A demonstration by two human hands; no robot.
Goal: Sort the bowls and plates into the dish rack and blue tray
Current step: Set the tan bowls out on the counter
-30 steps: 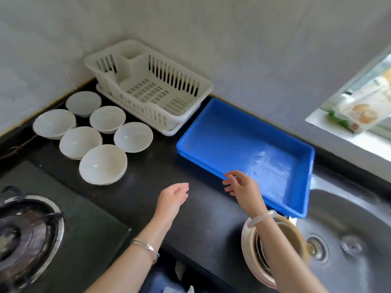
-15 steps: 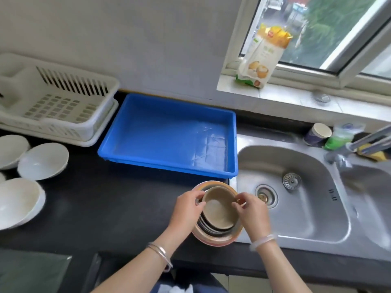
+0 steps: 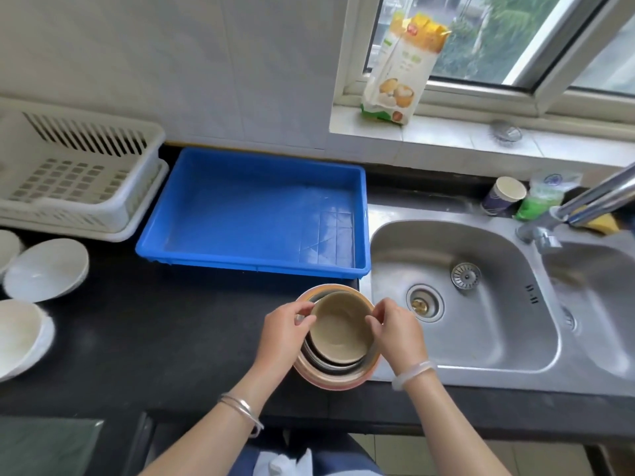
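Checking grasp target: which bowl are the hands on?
The tan bowl topping the nested stack beside the sink; left hand and right hand pinch its rim. The white bowls sit untouched.

A food packet (image 3: 402,63) leans on the windowsill; a paper cup (image 3: 503,199) and perhaps a sponge (image 3: 599,223) sit behind the sink (image 3: 481,359).

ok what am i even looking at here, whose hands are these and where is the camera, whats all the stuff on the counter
There is no machine: a person works with bare hands, and the one camera sits on their head, looking down. The left hand and right hand pinch the rim of a tan bowl, the top of a nested stack of dishes at the counter's front edge beside the steel sink. Behind the stack lies a blue tray, nothing in it. Left of that stands a white dish rack, with white bowls in front of it on the black counter.
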